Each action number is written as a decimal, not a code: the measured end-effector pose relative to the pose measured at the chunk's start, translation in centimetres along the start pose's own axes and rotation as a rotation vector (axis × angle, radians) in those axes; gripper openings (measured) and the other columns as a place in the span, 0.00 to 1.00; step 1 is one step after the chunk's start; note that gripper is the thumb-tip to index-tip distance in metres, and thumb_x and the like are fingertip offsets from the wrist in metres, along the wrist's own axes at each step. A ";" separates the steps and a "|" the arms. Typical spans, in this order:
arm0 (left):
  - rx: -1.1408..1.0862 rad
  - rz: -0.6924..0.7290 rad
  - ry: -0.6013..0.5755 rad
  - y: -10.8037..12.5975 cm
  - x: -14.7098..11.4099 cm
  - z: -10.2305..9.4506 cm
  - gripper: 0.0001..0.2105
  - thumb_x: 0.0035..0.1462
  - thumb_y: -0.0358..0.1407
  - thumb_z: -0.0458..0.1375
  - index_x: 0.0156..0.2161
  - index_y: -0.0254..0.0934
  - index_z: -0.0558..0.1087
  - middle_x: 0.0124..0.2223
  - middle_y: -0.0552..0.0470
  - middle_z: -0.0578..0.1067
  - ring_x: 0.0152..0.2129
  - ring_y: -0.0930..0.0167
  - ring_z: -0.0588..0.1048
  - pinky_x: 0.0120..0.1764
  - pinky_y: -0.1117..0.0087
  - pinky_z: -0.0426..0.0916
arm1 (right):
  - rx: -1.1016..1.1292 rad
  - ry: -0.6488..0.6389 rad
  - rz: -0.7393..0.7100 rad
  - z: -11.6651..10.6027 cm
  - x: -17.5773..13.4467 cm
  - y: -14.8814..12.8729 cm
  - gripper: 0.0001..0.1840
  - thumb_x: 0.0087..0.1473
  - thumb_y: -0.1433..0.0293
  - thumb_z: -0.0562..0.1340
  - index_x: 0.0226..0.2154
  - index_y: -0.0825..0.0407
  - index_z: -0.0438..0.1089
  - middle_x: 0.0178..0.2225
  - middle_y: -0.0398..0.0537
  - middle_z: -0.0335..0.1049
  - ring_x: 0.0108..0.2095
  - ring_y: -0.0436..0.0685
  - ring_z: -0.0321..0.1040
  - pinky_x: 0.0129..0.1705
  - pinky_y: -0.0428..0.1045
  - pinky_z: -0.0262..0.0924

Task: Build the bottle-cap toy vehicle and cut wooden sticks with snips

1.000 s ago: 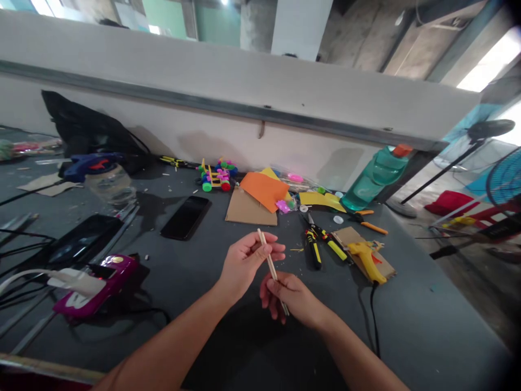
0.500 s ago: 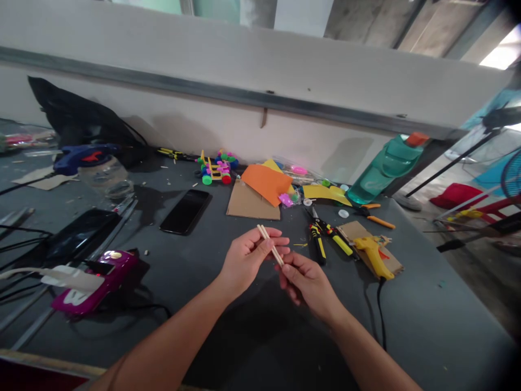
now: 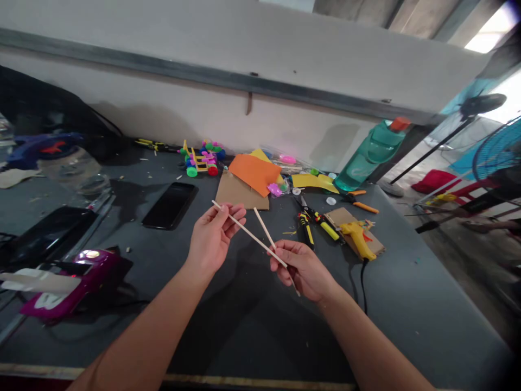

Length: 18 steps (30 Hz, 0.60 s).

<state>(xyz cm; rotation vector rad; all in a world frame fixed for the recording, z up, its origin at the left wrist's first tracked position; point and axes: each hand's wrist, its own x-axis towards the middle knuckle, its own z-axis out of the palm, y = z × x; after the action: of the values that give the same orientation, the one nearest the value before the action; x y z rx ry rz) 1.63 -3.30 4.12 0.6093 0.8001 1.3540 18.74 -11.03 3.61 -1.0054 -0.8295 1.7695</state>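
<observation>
Two thin wooden sticks are held above the dark table [image 3: 240, 326]. My left hand [image 3: 211, 236] pinches the upper left end of the longer-looking wooden stick [image 3: 250, 233] between thumb and fingers. That stick slants down to my right hand [image 3: 299, 266], whose fingers are closed around its lower part and around a second wooden stick [image 3: 264, 228]. The second stick points up and away from the right hand, with its top end free. The two sticks spread apart in a V, and a thin end sticks out below the right fingers.
Behind the hands lie a phone [image 3: 170, 206], a cardboard piece [image 3: 228, 193], orange paper [image 3: 254, 172] and a small colourful toy car [image 3: 201, 163]. Pliers [image 3: 305, 228], a yellow glue gun [image 3: 358, 239] and a leaning green bottle [image 3: 368, 155] are rightward. A purple power strip [image 3: 69, 288] sits left.
The two sticks, earlier held side by side, are now spread apart. My left hand has moved left with one stick's end, and the view has shifted right.
</observation>
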 end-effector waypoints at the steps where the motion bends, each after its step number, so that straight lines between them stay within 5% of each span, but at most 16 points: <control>1: 0.001 0.002 0.004 0.0 0.1 0.0 0.05 0.51 0.31 0.59 0.34 0.33 0.71 0.36 0.48 0.77 0.34 0.70 0.76 0.41 0.68 0.71 | 0.025 0.001 0.003 0.0 0.0 0.0 0.10 0.48 0.64 0.63 0.30 0.55 0.68 0.21 0.41 0.68 0.14 0.41 0.51 0.14 0.39 0.47; 7: 0.029 0.049 -0.001 -0.4 -0.4 0.2 0.07 0.50 0.33 0.60 0.35 0.34 0.71 0.36 0.49 0.77 0.34 0.71 0.76 0.39 0.69 0.71 | 0.105 0.050 0.001 -0.2 0.0 0.0 0.12 0.44 0.69 0.65 0.34 0.56 0.72 0.21 0.42 0.67 0.16 0.40 0.44 0.14 0.38 0.33; 11: 0.225 -0.107 -0.274 -1.7 -2.1 0.9 0.08 0.51 0.35 0.59 0.35 0.34 0.71 0.39 0.47 0.76 0.35 0.69 0.75 0.38 0.68 0.71 | 0.062 0.102 -0.066 -0.1 0.2 0.3 0.14 0.44 0.69 0.65 0.37 0.56 0.72 0.21 0.42 0.66 0.16 0.40 0.43 0.15 0.39 0.33; 14: 0.301 -0.234 -0.418 -2.4 -3.0 1.3 0.07 0.52 0.37 0.58 0.32 0.33 0.69 0.40 0.46 0.76 0.34 0.69 0.75 0.39 0.67 0.70 | -0.085 0.162 -0.175 -0.2 0.3 0.5 0.18 0.47 0.67 0.63 0.43 0.54 0.70 0.21 0.41 0.65 0.16 0.41 0.46 0.15 0.39 0.40; 18: 0.282 -0.200 -0.288 -2.0 -2.6 1.0 0.09 0.54 0.41 0.55 0.34 0.36 0.65 0.33 0.50 0.75 0.29 0.69 0.76 0.33 0.65 0.71 | -0.258 0.312 -0.439 -0.6 0.0 0.1 0.23 0.52 0.67 0.59 0.52 0.46 0.61 0.31 0.44 0.70 0.22 0.45 0.60 0.20 0.42 0.57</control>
<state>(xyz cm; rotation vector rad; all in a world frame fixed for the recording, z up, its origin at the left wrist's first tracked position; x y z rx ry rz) 3.61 -6.05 3.53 0.8989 0.7977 0.9510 19.25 -10.98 3.30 -1.1286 -1.0031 1.1216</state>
